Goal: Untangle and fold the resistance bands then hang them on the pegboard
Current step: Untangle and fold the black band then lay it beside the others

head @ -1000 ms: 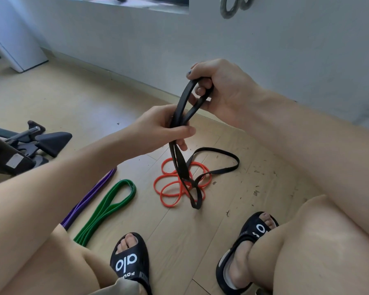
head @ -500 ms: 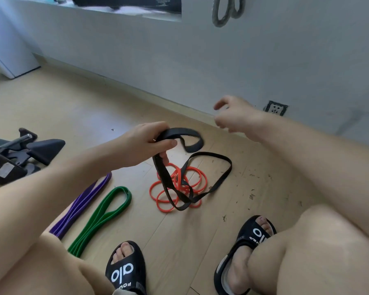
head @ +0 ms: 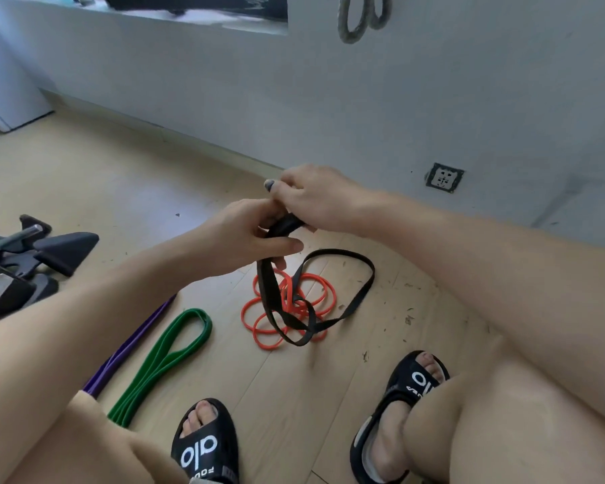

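So the right hand [head: 315,200] is back on the black band [head: 329,295]. Half a second ago it had let go and was floating off to the side with nothing in it, and the left hand [head: 245,239] was holding the top of the band by itself. Now both hands are bunched together up top, left fingers curled round the strap and the right pinching the same stretch just beside them. A second ago the right held a loop up higher, so this looks like a re-grip, not a new step.

The rest of the black band hangs down to the floor [head: 84,176], where its lower loops are draped over the orange band [head: 259,330]. Those 2 look crossed over each other, though I can't tell if they're really knotted.

The green band [head: 175,347] and purple band [head: 126,347] lie flat side by side on the floor to the left, looking already folded.

My guess: still the untangling stage for the black one, nothing ready for hanging. Lifting too fast could drag the orange along.
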The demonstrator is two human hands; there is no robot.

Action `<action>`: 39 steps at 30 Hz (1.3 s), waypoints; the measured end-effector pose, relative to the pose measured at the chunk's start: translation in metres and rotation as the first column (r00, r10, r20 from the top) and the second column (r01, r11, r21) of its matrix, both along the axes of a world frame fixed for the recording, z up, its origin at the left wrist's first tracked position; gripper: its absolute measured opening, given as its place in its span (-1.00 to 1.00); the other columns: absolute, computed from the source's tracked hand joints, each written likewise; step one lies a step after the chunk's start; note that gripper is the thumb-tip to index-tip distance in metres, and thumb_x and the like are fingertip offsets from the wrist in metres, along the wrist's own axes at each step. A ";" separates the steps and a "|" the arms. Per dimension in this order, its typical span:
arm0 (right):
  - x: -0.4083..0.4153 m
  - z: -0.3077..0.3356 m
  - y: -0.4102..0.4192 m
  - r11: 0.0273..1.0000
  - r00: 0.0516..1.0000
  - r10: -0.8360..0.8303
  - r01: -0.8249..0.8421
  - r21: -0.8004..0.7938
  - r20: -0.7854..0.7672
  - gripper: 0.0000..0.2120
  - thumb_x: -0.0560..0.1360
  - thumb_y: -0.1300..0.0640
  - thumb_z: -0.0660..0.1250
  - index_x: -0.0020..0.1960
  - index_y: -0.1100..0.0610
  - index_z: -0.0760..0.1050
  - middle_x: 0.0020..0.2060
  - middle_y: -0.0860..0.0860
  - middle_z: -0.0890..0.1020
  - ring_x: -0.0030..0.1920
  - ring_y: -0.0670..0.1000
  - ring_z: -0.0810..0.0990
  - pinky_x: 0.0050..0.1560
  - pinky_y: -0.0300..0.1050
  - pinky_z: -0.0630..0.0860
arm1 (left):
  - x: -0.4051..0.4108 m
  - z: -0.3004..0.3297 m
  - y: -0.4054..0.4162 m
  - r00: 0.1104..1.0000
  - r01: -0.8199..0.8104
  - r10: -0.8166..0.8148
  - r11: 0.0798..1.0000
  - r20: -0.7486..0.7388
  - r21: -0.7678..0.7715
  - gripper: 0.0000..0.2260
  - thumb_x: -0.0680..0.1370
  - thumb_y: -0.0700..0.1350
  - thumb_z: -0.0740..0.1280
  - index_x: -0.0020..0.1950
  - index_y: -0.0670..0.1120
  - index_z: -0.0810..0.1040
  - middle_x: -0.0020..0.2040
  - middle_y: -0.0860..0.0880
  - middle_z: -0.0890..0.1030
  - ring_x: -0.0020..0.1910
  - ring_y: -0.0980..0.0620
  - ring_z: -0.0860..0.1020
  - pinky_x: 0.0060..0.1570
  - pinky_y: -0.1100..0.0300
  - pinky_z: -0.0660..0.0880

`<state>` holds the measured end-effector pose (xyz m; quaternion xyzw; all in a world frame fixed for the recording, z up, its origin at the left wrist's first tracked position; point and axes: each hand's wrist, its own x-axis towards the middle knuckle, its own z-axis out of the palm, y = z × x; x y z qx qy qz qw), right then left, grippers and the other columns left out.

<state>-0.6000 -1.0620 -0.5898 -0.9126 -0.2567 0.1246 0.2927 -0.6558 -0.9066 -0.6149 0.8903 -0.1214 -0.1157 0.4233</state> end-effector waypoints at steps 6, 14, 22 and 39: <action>0.016 0.025 -0.019 0.916 0.975 -0.220 0.195 0.351 0.032 -0.88 0.53 -0.01 0.46 -0.06 0.04 0.62 -0.32 -0.12 0.56 -0.36 -0.20 0.50 -0.31 -0.30 0.37 | -0.004 -0.008 0.004 0.999 0.004 -0.002 0.999 -0.048 0.042 -0.62 0.38 0.15 0.45 -0.10 -0.11 0.43 -0.22 -0.16 0.51 -0.18 -0.18 0.54 0.09 -0.33 0.51; 0.035 -0.010 -0.069 0.941 0.950 -0.312 0.313 -0.127 0.026 -0.66 0.69 -0.06 0.16 -0.04 0.14 0.57 -0.26 0.04 0.67 -0.20 0.07 0.61 -0.29 -0.13 0.31 | 0.006 -0.015 0.006 0.997 -0.042 0.030 0.984 0.067 0.173 -0.93 0.65 -0.10 0.31 0.00 -0.07 0.47 -0.17 0.06 0.68 -0.09 0.16 0.68 0.01 0.11 0.56; 0.013 -0.008 -0.019 0.982 0.960 -0.065 0.109 0.152 -0.271 -0.33 0.69 -0.26 -0.07 -0.17 0.11 0.65 -0.22 0.02 0.73 -0.08 0.00 0.68 0.17 -0.06 0.44 | 0.003 0.006 -0.014 0.967 -0.022 0.006 0.998 0.255 0.061 -0.93 0.60 -0.16 0.34 0.04 -0.06 0.48 -0.10 -0.02 0.71 -0.09 0.05 0.70 0.06 -0.11 0.61; 0.019 0.038 -0.031 0.831 0.927 -0.327 0.190 0.523 0.185 -0.72 0.62 -0.05 0.32 -0.15 0.12 0.55 -0.50 -0.14 0.44 -0.52 -0.20 0.37 -0.35 -0.23 0.32 | 0.007 -0.015 -0.003 0.995 -0.020 -0.004 0.971 0.101 0.239 -0.82 0.61 -0.07 0.41 -0.14 0.00 0.46 -0.15 0.02 0.64 -0.14 0.11 0.62 -0.09 0.16 0.54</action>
